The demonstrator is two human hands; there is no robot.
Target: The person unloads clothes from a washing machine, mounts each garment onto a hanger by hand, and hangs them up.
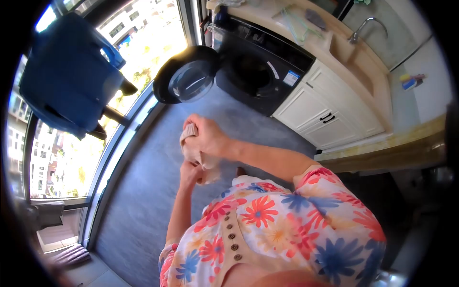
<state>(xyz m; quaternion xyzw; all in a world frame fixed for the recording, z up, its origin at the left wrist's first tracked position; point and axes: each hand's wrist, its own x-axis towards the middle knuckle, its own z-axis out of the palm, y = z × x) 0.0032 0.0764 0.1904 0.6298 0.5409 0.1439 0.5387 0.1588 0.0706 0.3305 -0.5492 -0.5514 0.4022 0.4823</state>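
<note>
Both hands are gripping one small pale cloth item [195, 155], possibly a sock or rag: the right hand [208, 136] is closing around its upper end, the left hand [191, 173] is clenching the lower end just beneath. The item is hanging in the air in front of the person's floral shirt [267, 225], well above the floor; the two fists are nearly touching.

Risk, as judged: if the cloth is wet, a twist could be sending drips onto the grey floor [143, 191], making it slippery underfoot. A loosened fist could be letting the item drop.

Surroundings: the black front-loading washing machine [260, 71] is standing with its round door [186, 81] swung open toward the window. White cabinets [330, 112] are sitting under a beige counter with a sink [356, 60] and faucet [366, 26]. A blue garment [67, 79] is hanging by the bright window [143, 38].
</note>
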